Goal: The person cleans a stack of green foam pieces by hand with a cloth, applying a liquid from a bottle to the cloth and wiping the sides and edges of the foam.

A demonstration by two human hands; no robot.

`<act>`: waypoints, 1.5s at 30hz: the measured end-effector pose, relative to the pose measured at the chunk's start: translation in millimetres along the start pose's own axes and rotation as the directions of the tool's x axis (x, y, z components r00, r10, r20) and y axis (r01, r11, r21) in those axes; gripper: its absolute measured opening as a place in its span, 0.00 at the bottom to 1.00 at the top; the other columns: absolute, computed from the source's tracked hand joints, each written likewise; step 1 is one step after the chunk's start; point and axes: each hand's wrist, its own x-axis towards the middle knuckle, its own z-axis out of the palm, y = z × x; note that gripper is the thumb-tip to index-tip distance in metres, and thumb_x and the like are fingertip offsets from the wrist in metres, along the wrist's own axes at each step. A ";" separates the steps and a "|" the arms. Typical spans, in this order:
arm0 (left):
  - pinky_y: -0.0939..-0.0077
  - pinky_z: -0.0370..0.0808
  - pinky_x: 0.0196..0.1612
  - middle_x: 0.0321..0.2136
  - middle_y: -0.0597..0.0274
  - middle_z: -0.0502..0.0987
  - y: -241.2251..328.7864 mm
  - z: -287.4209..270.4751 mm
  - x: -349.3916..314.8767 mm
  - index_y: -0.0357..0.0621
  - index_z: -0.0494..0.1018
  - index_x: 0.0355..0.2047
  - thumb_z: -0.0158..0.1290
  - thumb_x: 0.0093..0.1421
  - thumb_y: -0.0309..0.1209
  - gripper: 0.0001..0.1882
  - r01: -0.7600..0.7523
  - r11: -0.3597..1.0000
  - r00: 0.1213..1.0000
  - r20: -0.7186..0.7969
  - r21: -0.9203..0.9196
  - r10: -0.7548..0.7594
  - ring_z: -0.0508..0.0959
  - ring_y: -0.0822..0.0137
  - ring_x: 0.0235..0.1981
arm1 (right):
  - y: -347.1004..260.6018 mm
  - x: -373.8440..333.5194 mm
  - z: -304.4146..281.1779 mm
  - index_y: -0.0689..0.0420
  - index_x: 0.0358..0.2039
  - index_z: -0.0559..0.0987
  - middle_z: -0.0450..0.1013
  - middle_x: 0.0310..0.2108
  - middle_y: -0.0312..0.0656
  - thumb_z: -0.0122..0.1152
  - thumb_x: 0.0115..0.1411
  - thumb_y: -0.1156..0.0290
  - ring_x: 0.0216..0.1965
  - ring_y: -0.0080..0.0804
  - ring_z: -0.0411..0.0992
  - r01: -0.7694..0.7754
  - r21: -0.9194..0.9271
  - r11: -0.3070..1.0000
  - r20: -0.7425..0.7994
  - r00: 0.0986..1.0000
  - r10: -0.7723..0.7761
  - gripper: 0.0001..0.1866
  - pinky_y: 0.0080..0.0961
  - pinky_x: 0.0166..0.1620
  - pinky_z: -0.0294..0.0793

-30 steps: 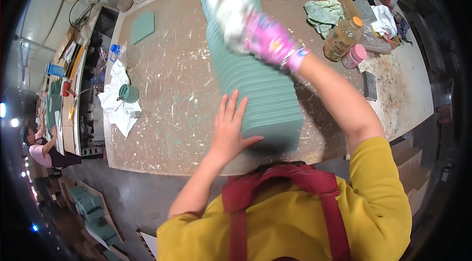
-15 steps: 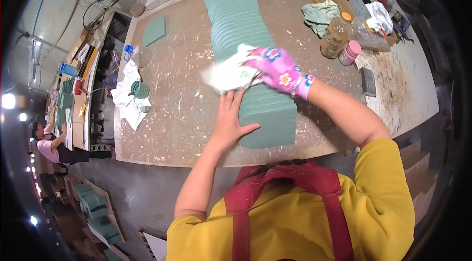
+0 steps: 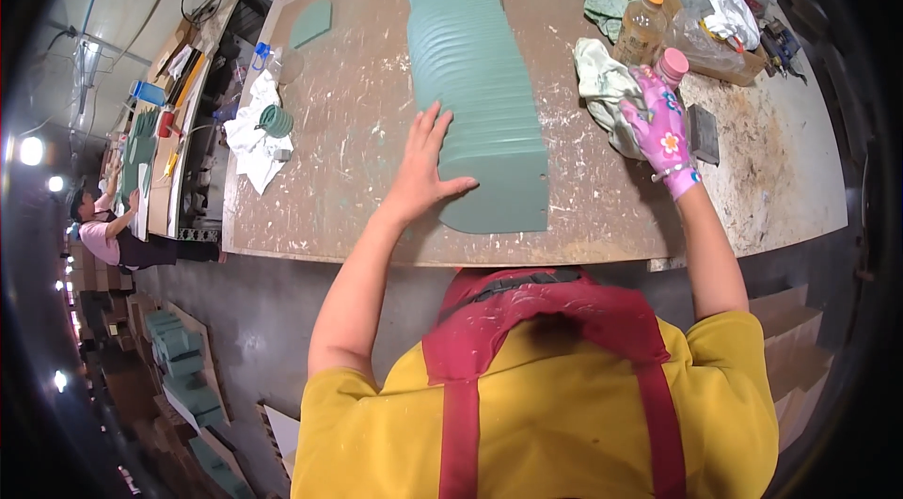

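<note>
A long row of thin green sheets [image 3: 480, 95] lies fanned and overlapping down the table, the nearest one with rounded corners. My bare left hand [image 3: 425, 160] rests on its left edge near the front, fingers stretched and thumb apart. Right of the row, my right hand [image 3: 666, 127], in a pink flowered glove, has its thumb and fingers on a white, green-stained cloth [image 3: 602, 85]. The fingertips partly hide the cloth's edge and come close to a pink-capped jar [image 3: 673, 66]. Whether the hand touches the jar I cannot tell.
Beyond the jar stand an orange-capped bottle [image 3: 642, 29] and a green rag [image 3: 609, 5]. A dark grey block [image 3: 703, 134] lies right of the glove. A cluttered cardboard box [image 3: 743, 71] sits at far right. White cloth [image 3: 252, 137] and a green coil [image 3: 275, 120] lie left. Another person [image 3: 103, 231] works far left.
My right hand has moved from the sheets to the right side of the table, taking the cloth along. My left hand stays on the sheets. The view has shifted.
</note>
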 end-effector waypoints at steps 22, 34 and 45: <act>0.66 0.53 0.65 0.65 0.46 0.49 -7.3 30.5 -41.4 0.39 0.39 0.67 0.63 0.48 0.27 0.54 0.252 0.624 0.926 -0.004 -0.739 -0.378 0.53 0.56 0.65 | -138.5 -68.5 85.2 0.58 0.68 0.45 0.44 0.69 0.43 0.44 0.61 0.70 0.68 0.31 0.43 -0.322 0.831 0.453 0.264 0.946 0.188 0.37 0.37 0.67 0.48; 0.65 0.57 0.63 0.63 0.47 0.56 -141.3 -54.2 134.1 0.37 0.48 0.65 0.45 0.65 0.40 0.34 0.129 0.694 0.916 -0.182 -0.708 -0.356 0.58 0.55 0.64 | -49.7 128.3 101.0 0.64 0.65 0.54 0.60 0.61 0.46 0.39 0.69 0.51 0.57 0.31 0.62 -0.305 0.914 0.267 0.244 0.940 0.239 0.33 0.22 0.57 0.60; 0.59 0.67 0.56 0.58 0.45 0.62 -201.9 -45.7 393.1 0.37 0.53 0.63 0.37 0.66 0.54 0.36 0.271 0.422 0.820 -0.022 -0.865 -0.572 0.66 0.54 0.57 | -48.0 376.7 228.8 0.54 0.60 0.63 0.66 0.55 0.41 0.42 0.64 0.41 0.55 0.28 0.66 -0.573 0.818 -0.055 0.576 0.813 0.085 0.34 0.28 0.55 0.68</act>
